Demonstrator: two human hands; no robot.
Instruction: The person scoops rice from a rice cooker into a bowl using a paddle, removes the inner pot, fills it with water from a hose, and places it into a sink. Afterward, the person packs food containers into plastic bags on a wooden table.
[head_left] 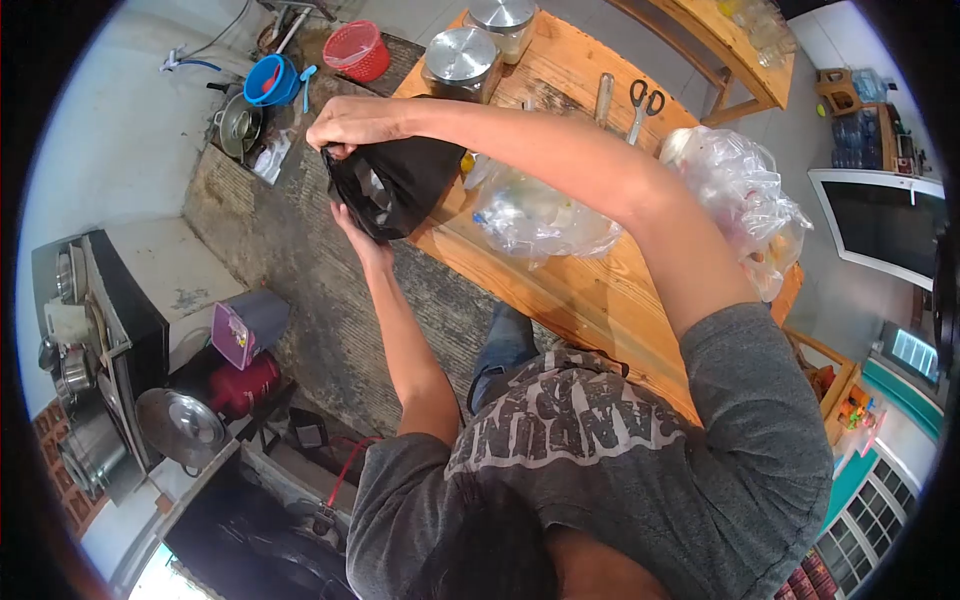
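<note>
A black plastic bag hangs over the corner of the wooden table, its mouth facing left and something pale showing inside. My right hand is closed on the upper edge of the bag's mouth. Lower down, my left hand holds the bag's near side, with its fingers partly hidden behind the plastic. Right of the bag lies a clear plastic bag with mixed contents, partly under my right forearm. A second, fuller clear bag sits at the table's right.
Two jars with metal lids, scissors and a knife-like tool are on the table's far side. A red basket, blue bucket and purple bin stand to the left, with a second table beyond.
</note>
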